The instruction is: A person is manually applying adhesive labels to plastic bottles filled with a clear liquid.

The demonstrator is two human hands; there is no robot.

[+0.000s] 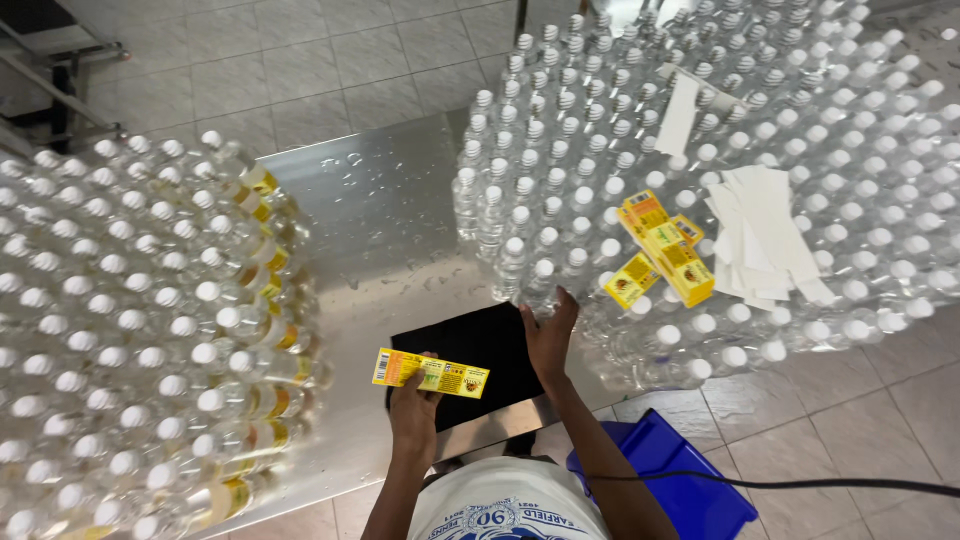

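Fingers of left hand [413,400] pinch yellow label [431,373]; right hand [549,335] touches bottle [541,282].

Cut off by the left edge: labelled bottles [120,330]. Cut off top and right: unlabelled bottles [720,150]. Partly hidden under the right hand [548,340], a bottle, perhaps gripped. Print on the yellow label [432,372] too small to tell.

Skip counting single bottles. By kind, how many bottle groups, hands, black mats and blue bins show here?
Bottle groups: 2, the left bottle group and the right bottle group
Hands: 2, the left hand holding a yellow label, the right hand at a clear bottle
black mat: 1
blue bin: 1
Total: 6
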